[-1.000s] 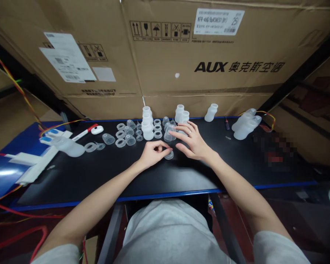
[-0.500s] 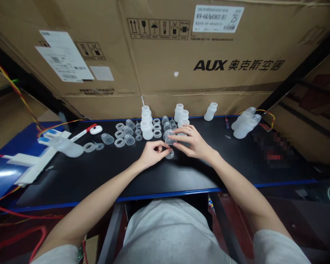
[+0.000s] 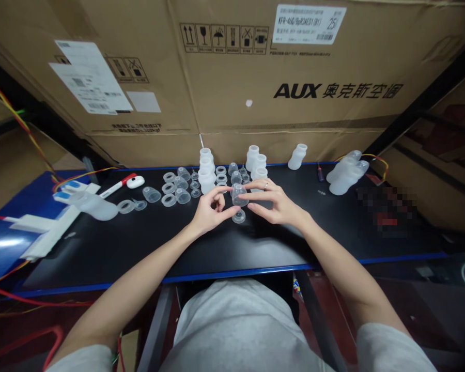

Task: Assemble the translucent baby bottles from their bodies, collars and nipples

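Note:
A clear dome-shaped bottle cap (image 3: 239, 195) is held just above the mat, at the middle of the table. My left hand (image 3: 212, 211) meets its left side with the index finger, and the thumb reaches to its lower edge. On the other side, my right hand (image 3: 276, 204) grips the cap with its fingers. Directly below lies a clear ring-shaped piece (image 3: 238, 217), on the black mat. Behind my hands stand white feeding bottles (image 3: 206, 181) in a row, with more bottles (image 3: 252, 157) to the right, partly hidden by my fingers.
Several clear rings (image 3: 169, 200), caps (image 3: 183, 196) and nipples (image 3: 195, 193) lie in rows left of the bottles. White bottles lie on their sides at far left (image 3: 96, 205) and right (image 3: 343, 181). A big cardboard box (image 3: 217, 93) stands behind. A screwdriver (image 3: 320, 173) lies at back right.
My left thumb and index finger have spread from near the ring-shaped piece up to the cap. That piece now shows more fully below. The cap stays in my right hand.

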